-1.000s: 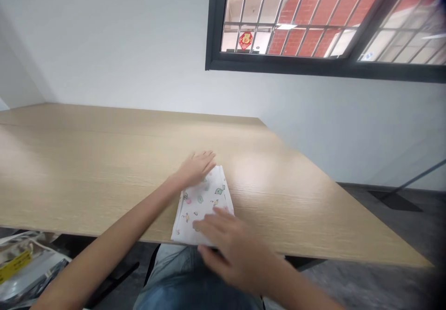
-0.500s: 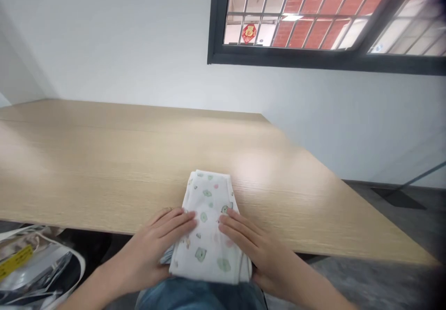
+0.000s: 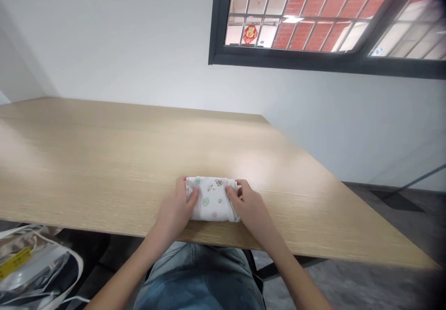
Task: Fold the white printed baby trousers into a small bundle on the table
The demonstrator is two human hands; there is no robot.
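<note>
A white cloth (image 3: 212,199) with small green, pink and yellow prints lies folded into a compact rectangle on the wooden table (image 3: 121,161), close to its front edge. My left hand (image 3: 178,205) grips the cloth's left end, thumb on top and fingers behind the far left corner. At the opposite end, my right hand (image 3: 249,203) holds it likewise, thumb pressed on the upper face and fingers curled around the right side. The fingertips under the cloth are hidden.
A bag (image 3: 75,259) with a white rim, holding plastic-wrapped things and a yellow label, stands below the table at left. My legs (image 3: 202,273) are under the front edge. A barred window (image 3: 296,22) is in the wall behind. The table's right edge slants toward me.
The cloth was a longer strip hanging over the front edge, with my hands flat on it. Now it is folded shorter, lies wholly on the table, and both hands grip its ends.
</note>
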